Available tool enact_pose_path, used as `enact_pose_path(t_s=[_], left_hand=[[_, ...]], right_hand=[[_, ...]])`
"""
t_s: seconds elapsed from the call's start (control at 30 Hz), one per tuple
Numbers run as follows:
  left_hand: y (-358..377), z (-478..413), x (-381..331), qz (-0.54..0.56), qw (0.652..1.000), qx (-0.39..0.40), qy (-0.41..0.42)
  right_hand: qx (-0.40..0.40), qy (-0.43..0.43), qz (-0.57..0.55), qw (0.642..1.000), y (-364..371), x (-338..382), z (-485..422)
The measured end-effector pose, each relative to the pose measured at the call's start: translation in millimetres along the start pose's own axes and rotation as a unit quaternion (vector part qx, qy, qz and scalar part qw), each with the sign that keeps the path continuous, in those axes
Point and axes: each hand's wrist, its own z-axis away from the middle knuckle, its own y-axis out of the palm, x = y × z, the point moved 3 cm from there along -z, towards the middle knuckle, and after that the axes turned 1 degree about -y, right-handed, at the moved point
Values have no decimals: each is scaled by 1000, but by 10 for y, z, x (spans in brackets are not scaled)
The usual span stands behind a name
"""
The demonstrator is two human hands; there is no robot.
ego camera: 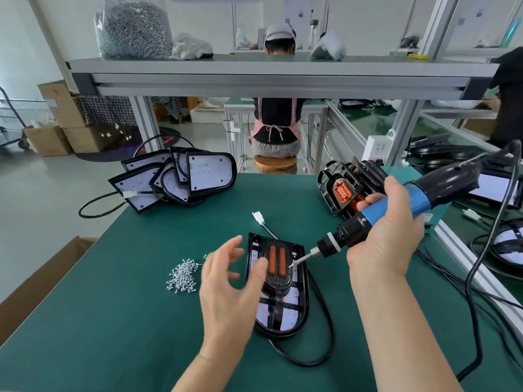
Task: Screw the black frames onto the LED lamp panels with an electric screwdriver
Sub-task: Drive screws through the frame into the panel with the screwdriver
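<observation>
Bare forearms reach forward, wrists apart.
The left hand (229, 284) is spread, fingers loose (thumb stretched rightward); the right hand (387, 230) wraps its fingers round the electric screwdriver (421, 198).

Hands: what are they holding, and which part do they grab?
The right hand grips the electric screwdriver by its blue body. The left hand holds nothing; its thumb touches the black frame.

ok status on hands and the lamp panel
Left hand open, thumb on black plastic frame. Right hand grips blue-and-black electric screwdriver, bit on frame. Frame sits on white LED lamp panel. Nothing blocking.
</observation>
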Motion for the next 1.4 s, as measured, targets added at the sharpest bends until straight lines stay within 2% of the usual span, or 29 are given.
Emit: enact_pose_path(t_s=[0.1, 0.17, 0.23, 0.37, 0.93, 1.4], left_hand=[[10, -230, 176, -103, 987, 71, -103], [97, -313, 261, -143, 963, 149, -175], [175, -349, 316, -168, 943, 197, -210], [234, -394, 354, -86, 936, 237, -247], [275, -390, 409, -17, 935, 241, -259], [305, -389, 512, 10, 938, 238, -252]], right_hand=[[25, -38, 69, 997, -42, -59, 19], [52, -61, 94, 992, -78, -133, 30], [71, -72, 123, 987, -94, -203, 74], [101, -67, 164, 979, -129, -354, 141], [113, -29, 164, 980, -208, -528, 191], [196, -45, 187, 961, -192, -594, 186]])
